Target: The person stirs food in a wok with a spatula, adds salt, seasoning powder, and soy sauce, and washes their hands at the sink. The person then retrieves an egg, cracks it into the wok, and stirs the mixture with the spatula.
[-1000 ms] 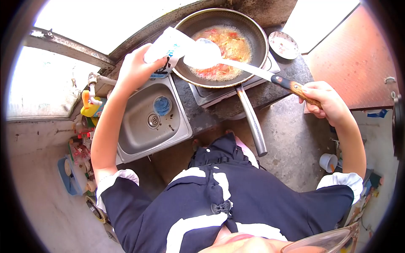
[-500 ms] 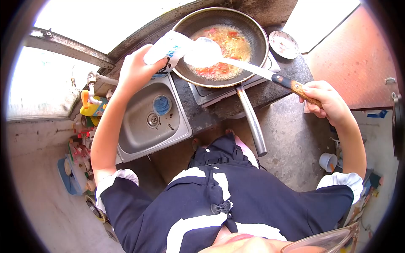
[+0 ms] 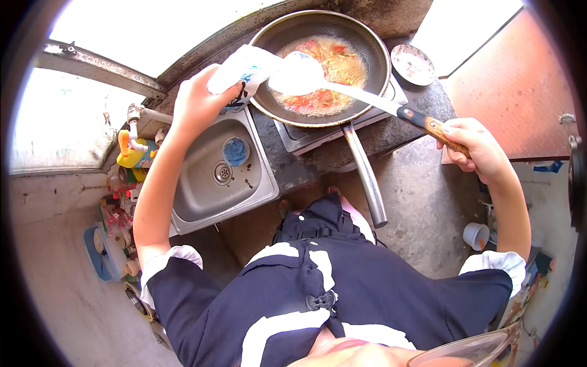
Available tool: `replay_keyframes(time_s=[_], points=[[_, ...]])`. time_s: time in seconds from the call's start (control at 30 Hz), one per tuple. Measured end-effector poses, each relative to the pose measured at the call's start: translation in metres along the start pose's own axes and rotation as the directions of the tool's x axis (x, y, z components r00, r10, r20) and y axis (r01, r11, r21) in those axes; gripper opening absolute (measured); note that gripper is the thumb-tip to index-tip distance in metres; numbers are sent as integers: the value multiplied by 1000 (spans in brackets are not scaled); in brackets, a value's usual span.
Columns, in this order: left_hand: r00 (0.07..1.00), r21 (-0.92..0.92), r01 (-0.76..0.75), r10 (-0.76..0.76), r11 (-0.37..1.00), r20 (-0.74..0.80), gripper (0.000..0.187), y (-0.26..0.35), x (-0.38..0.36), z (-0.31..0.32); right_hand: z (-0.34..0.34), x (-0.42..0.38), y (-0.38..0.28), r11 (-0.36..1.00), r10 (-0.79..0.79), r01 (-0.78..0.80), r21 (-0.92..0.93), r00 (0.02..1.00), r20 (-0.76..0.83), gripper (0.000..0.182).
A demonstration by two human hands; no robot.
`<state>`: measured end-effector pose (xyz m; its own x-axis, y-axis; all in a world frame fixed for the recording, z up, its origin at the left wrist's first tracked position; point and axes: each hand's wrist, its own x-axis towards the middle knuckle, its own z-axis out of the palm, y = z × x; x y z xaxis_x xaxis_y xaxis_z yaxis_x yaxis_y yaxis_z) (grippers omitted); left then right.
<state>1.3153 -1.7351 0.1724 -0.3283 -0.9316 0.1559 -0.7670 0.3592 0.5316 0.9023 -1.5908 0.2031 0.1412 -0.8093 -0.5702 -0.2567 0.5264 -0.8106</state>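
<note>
My left hand (image 3: 200, 98) is wrapped round a white packet (image 3: 247, 70) with blue and black print, tilted so its end is at the bowl of a ladle (image 3: 298, 74). My right hand (image 3: 469, 144) grips the ladle's dark, scorched wooden handle. The ladle's bowl is over the left part of a deep pan (image 3: 376, 46), above bubbling liquid (image 3: 342, 67) with red and yellow-green pieces. What passes between packet and ladle is too bright to make out. The pan rests on a stove (image 3: 293, 139), its metal handle (image 3: 365, 177) pointing toward me.
Left of the stove is a metal sink (image 3: 202, 194) with a blue round object (image 3: 235, 151) in it. A small plate (image 3: 413, 64) stands right of the pan. A yellow bottle (image 3: 129, 158) is by the tap. A white tub (image 3: 476, 235) is low at the right.
The food and bubbles in the pan have shifted a little. Both hands keep nearly the same positions and holds.
</note>
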Motion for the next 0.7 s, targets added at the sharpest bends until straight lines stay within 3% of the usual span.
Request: replay_keyframes(time_s=[0.27,0.57,0.7], points=[[997,-20,-25,24,999,-74,33,-1,-1,5,-1,-1,-2,1000,15,-14,-16,1000,3,29],[999,-6,23,-24,1000,-38,31,-2,-1,4,-4,2,1,1000,14,-14,7,1000,-3,31],[995,-38,-36,32,999,-98,33,-11,1,7,-4,3,1,1000,5,-6,13,1000,11,30]])
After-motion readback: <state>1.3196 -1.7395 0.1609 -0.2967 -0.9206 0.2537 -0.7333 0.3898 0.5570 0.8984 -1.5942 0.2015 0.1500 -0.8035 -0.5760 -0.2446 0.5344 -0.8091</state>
